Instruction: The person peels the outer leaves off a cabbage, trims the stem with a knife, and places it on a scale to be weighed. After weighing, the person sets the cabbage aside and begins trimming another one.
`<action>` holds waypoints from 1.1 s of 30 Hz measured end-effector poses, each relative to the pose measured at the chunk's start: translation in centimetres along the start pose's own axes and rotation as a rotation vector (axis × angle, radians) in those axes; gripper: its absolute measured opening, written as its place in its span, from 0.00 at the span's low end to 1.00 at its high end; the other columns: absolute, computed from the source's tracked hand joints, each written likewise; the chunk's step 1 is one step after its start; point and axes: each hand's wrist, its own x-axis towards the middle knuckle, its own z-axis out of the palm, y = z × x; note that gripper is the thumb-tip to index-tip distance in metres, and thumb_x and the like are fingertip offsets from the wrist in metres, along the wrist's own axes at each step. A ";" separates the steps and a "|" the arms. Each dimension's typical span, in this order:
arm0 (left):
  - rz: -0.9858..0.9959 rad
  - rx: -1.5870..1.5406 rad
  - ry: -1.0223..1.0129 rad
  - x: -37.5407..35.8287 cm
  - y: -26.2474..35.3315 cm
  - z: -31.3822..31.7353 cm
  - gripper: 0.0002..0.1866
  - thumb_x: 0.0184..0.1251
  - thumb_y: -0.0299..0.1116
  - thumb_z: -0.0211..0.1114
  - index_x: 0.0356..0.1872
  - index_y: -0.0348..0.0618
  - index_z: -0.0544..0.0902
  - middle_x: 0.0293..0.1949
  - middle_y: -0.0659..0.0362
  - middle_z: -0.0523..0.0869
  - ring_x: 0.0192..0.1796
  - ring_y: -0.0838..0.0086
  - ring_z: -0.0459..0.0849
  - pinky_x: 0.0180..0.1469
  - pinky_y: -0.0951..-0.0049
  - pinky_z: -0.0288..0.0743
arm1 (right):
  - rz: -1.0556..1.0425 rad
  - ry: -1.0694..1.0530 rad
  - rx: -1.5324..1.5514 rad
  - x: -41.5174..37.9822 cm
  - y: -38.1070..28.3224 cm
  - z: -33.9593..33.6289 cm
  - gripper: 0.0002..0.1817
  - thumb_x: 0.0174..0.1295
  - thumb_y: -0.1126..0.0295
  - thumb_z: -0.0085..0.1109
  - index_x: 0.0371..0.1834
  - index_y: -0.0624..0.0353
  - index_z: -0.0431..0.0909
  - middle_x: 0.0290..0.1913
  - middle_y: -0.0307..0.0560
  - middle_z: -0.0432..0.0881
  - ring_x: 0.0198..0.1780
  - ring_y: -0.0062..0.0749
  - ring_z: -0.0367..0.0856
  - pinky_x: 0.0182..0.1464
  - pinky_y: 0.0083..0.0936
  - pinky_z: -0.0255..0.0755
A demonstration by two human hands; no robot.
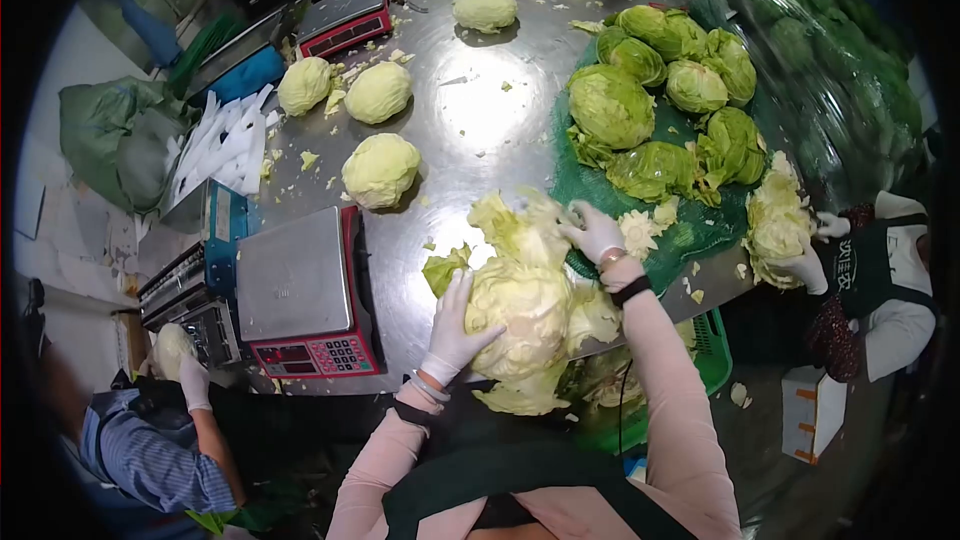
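Note:
A pale cabbage (520, 315) with loose outer leaves sits at the front edge of the metal table. My left hand (458, 328), in a white glove, holds it from the left, fingers up along its side and thumb across its front. At the cabbage's upper right, my gloved right hand (592, 232) has its fingers curled on a peeled-back cabbage leaf (540, 230), which is slightly blurred. A green outer leaf (443, 270) lies just beyond my left fingertips. Several leafy green cabbages (612, 105) are piled on a green net (575, 175) at the right.
A red-edged digital scale (295, 280) stands at left, another scale (345, 15) farther back. Trimmed cabbages (381, 171) dot the table (480, 140). Co-workers handle cabbages at left, right and far side. Below the front edge is a green crate (712, 350) with leaves.

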 end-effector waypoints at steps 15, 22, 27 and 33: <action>-0.044 -0.132 0.175 2.3 -0.3 -3.2 0.27 0.51 0.42 0.71 0.48 0.35 0.76 0.44 0.47 0.79 0.50 0.57 0.77 0.54 0.64 0.70 | 0.141 0.100 0.230 -16.6 -9.7 -0.9 0.38 0.51 0.57 0.65 0.65 0.58 0.63 0.59 0.59 0.72 0.58 0.51 0.72 0.59 0.34 0.66; -0.017 -0.224 -0.553 8.7 -0.1 -2.4 0.42 0.44 0.55 0.73 0.57 0.34 0.73 0.55 0.42 0.76 0.59 0.55 0.73 0.60 0.64 0.66 | 0.481 -0.045 0.454 -22.8 -11.7 -3.5 0.18 0.70 0.62 0.40 0.55 0.60 0.71 0.25 0.44 0.79 0.22 0.29 0.77 0.30 0.24 0.72; 0.104 -0.074 -0.307 5.9 -0.5 -0.8 0.40 0.44 0.53 0.73 0.53 0.32 0.74 0.47 0.42 0.78 0.51 0.50 0.74 0.56 0.60 0.67 | 0.670 -0.201 0.560 -24.1 -14.3 -2.3 0.16 0.71 0.63 0.38 0.49 0.61 0.73 0.21 0.46 0.79 0.17 0.29 0.75 0.24 0.24 0.70; 0.205 -0.016 -0.227 4.8 0.2 -0.6 0.38 0.45 0.51 0.73 0.51 0.28 0.73 0.48 0.41 0.76 0.51 0.50 0.74 0.57 0.61 0.67 | 0.814 -0.180 0.835 -24.0 -15.9 -1.7 0.18 0.71 0.60 0.36 0.43 0.62 0.73 0.17 0.41 0.74 0.14 0.21 0.69 0.20 0.16 0.66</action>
